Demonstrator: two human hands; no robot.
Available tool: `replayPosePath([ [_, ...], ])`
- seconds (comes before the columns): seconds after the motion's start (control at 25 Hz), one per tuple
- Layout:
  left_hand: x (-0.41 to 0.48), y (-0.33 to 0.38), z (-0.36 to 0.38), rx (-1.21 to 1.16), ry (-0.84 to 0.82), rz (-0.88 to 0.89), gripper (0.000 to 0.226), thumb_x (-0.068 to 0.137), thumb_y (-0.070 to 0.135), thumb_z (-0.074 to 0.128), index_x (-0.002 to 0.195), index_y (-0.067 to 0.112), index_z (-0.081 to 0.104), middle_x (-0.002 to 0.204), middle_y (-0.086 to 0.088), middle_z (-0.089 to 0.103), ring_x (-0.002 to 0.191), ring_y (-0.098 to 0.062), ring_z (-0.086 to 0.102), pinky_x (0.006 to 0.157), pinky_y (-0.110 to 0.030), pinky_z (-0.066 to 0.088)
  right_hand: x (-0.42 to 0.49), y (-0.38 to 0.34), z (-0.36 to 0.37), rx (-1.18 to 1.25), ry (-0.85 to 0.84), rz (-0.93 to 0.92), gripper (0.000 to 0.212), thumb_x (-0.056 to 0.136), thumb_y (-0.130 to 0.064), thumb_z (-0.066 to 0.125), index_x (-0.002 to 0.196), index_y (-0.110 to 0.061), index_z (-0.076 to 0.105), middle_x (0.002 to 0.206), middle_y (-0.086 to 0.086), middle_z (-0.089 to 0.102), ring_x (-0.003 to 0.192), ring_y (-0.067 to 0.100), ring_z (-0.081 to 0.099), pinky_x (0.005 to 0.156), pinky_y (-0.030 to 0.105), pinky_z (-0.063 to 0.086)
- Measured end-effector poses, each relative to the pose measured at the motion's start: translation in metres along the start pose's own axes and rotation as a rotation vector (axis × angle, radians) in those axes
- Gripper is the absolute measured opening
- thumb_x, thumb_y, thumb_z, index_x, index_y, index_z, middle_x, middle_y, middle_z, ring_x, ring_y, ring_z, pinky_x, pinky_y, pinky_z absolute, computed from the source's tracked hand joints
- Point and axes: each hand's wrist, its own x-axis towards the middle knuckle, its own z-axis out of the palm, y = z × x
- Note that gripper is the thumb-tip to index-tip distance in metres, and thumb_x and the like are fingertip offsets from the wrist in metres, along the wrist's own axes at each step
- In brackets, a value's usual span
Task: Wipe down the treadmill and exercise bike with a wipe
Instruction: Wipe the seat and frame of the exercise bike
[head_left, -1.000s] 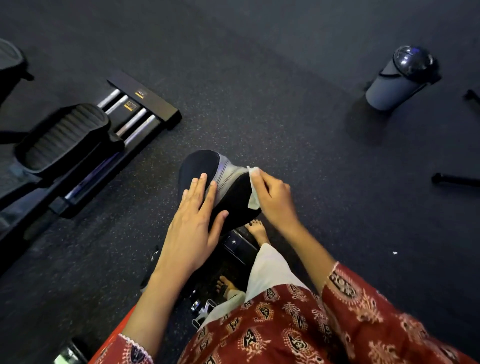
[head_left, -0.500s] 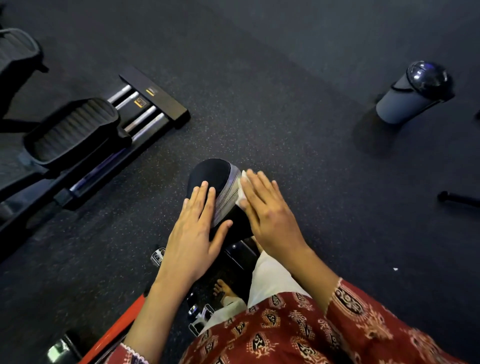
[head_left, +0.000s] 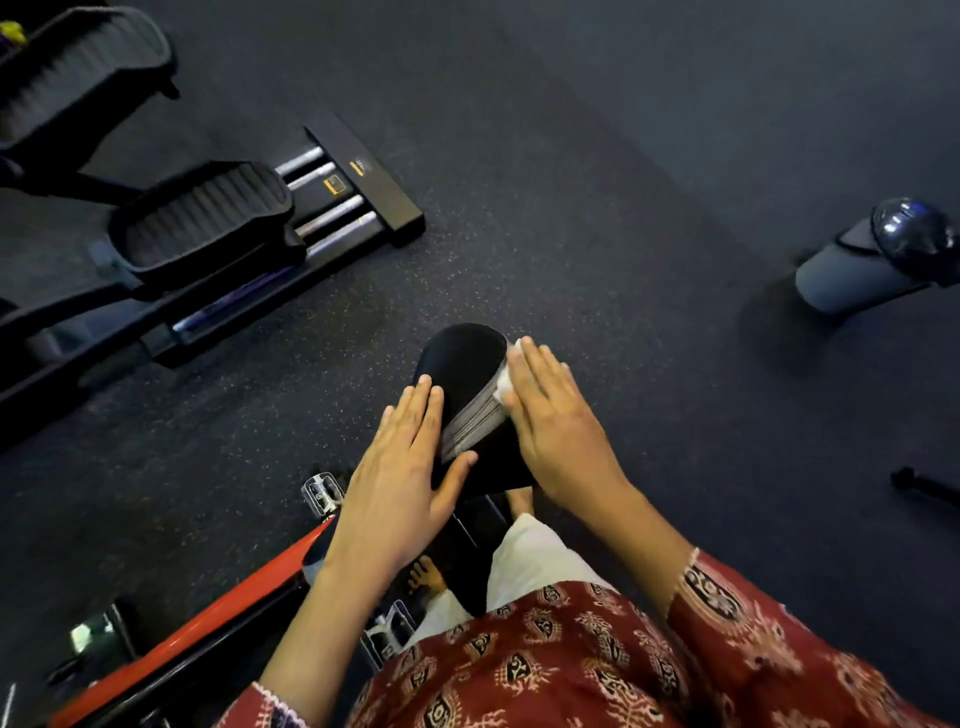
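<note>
The exercise bike's black saddle (head_left: 460, 358) with a grey stripe stands in the middle of the head view, above the bike's red frame (head_left: 208, 618). My left hand (head_left: 405, 478) lies flat on the saddle's left side, fingers straight. My right hand (head_left: 550, 421) lies flat on the saddle's right side and presses a white wipe (head_left: 503, 382) against it. Only a small edge of the wipe shows from under my fingers.
An elliptical trainer with a ribbed black pedal (head_left: 202, 218) and steel rails stands at the left. A grey bin with a dark domed lid (head_left: 878, 260) is at the right. A black bar (head_left: 924, 486) lies at the right edge. Dark rubber floor lies all around.
My right hand went from pinching the wipe at the saddle's right edge to lying flat on it, and slid forward along the saddle. My left hand stayed on the saddle.
</note>
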Motion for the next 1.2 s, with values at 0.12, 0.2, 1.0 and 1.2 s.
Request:
replayPosePath([
  [0.12,0.0,0.007,0.002,-0.05,0.035,-0.079,0.081,0.087,0.061,0.024,0.15,0.01,0.022,0.154,0.002,0.008,0.143,-0.012,0.014,0.114,-0.025,0.003,0.05,-0.017,0.006,0.038,-0.121,0.104,0.052,0.105,-0.024,0.029,0.148,0.003,0.02,0.156,0.022,0.018,0.145,0.031,0.017,0.118,0.036,0.01],
  [0.2,-0.001,0.012,0.0,-0.098,0.068,-0.136,0.079,0.09,0.059,0.038,0.15,0.01,0.021,0.156,-0.001,0.011,0.144,-0.014,0.017,0.113,-0.021,0.003,0.051,-0.025,0.01,-0.046,-0.087,-0.162,0.048,0.099,-0.02,0.035,0.137,0.007,0.043,0.145,0.027,0.038,0.135,0.04,0.037,0.113,0.045,0.024],
  [1.0,-0.037,0.039,0.018,-0.003,0.447,-0.678,0.052,0.087,0.042,0.048,0.115,0.003,0.067,0.114,-0.01,0.068,0.107,-0.026,0.062,0.102,-0.033,0.034,0.076,-0.03,-0.009,0.016,-0.668,-0.971,0.044,0.1,-0.029,0.034,0.132,-0.008,0.055,0.137,0.009,0.054,0.133,0.022,0.039,0.113,0.027,0.006],
  [1.2,-0.038,0.045,0.025,0.081,0.54,-0.697,0.048,0.088,0.037,0.048,0.115,0.001,0.067,0.115,-0.014,0.067,0.109,-0.03,0.061,0.105,-0.037,0.031,0.1,0.02,-0.027,-0.044,-0.545,-0.729,0.061,0.099,-0.046,0.015,0.152,-0.015,0.013,0.159,-0.003,0.01,0.144,0.008,-0.002,0.12,0.03,-0.002],
])
